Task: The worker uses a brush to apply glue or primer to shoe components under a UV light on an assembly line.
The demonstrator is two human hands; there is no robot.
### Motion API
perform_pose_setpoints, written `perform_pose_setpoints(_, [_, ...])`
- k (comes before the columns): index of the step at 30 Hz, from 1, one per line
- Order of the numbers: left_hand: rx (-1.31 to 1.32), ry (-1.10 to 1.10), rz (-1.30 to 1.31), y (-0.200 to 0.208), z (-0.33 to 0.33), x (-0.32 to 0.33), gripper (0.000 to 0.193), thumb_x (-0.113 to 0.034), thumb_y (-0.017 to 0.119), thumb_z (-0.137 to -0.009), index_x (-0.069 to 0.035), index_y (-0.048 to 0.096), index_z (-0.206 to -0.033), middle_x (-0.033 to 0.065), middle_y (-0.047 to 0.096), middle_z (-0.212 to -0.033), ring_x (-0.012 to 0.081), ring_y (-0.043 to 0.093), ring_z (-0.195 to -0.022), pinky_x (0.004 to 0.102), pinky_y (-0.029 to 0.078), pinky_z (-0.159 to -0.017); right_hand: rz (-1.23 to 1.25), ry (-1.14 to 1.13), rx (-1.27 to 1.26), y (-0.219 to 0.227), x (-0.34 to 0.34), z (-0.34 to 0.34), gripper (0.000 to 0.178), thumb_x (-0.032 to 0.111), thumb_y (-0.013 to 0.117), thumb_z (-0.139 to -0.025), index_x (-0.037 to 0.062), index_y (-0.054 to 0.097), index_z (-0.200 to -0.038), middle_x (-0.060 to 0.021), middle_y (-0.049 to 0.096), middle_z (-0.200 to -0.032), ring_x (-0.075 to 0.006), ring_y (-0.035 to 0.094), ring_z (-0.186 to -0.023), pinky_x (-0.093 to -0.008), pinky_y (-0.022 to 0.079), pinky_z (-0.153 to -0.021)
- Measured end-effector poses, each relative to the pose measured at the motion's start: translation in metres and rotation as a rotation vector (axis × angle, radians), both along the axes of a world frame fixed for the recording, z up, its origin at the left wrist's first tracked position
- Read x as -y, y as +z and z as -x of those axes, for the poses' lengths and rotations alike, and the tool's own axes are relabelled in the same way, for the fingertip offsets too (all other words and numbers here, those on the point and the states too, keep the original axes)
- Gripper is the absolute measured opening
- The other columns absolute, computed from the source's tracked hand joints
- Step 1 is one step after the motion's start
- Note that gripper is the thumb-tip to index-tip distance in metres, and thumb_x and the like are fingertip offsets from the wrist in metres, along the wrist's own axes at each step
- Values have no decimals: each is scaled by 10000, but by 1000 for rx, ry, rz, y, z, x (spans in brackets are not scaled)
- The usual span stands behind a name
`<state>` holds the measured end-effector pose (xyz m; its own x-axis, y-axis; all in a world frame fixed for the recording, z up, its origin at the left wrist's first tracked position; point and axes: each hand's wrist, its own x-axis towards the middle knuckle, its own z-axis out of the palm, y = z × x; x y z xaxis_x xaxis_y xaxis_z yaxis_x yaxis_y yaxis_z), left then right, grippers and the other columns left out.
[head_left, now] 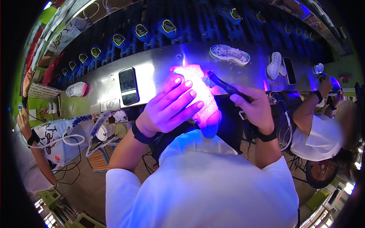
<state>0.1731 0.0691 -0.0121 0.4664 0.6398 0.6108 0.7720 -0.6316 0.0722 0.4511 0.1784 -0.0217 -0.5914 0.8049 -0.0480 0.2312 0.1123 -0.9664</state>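
Observation:
A shoe (pixel 205 98) sits upright at the table's near edge, its upper glowing pink and violet under a strong lamp. My left hand (pixel 171 108) grips it from the left, fingers stretched along its side; the thumb is hidden. In my right hand (pixel 256 108) is a brush (pixel 225 84) with a dark handle, held between thumb and fingers. Its bristle end is at the shoe's right side, near the opening; in the glare I cannot tell whether it touches. A white shoe sole (pixel 230 54) with a glossy, whitish inside lies just beyond, on the metal table (pixel 156 57).
Left of the shoe lies a black phone (pixel 129 86); farther left is a white and pink shoe piece (pixel 76 89). Another sole (pixel 273 65) and phone (pixel 289 71) lie right. Behind, dark shoes with yellow-green collars (pixel 168 26) line a conveyor. Co-workers' arms (pixel 310 104) flank both sides.

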Motion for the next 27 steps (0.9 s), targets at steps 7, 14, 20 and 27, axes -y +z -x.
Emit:
perform_pose_setpoints(7, [88,48,-27,-6,3,-7,321,-111,686,-856,-105,734,-1174,133,645,-1236,342,634,-1207,534,515,-1074,139,37,-87,-12,9,-9,340,110,750,-908,-25,704,-1217,-14,673,-834,-84,592,-709,-243,480,-649])
perform_pose_setpoints(14, [94,56,-1,-13,-2,-11,308,-100,691,-852,-97,743,-1156,133,638,-1225,350,629,-1218,542,509,-1078,349,51,-62,-6,4,-22,380,169,753,-910,-51,697,-1214,-20,655,-787,-82,580,-686,-231,464,-626])
perform_pose_setpoints(20, [170,134,49,-24,-5,-10,366,-70,684,-808,-78,739,-1169,146,632,-1238,374,624,-1218,551,496,-1075,115,72,-76,-16,-5,-23,361,99,741,-907,-27,693,-1242,-33,708,-924,-70,612,-753,-230,507,-673])
perform_pose_setpoints(27, [278,218,134,-25,-16,-11,525,15,701,-710,-84,718,-1225,155,633,-1229,375,612,-1221,517,490,-1081,116,27,-21,-10,0,-28,344,53,746,-884,-16,710,-1220,-32,725,-987,-63,614,-803,-229,516,-693])
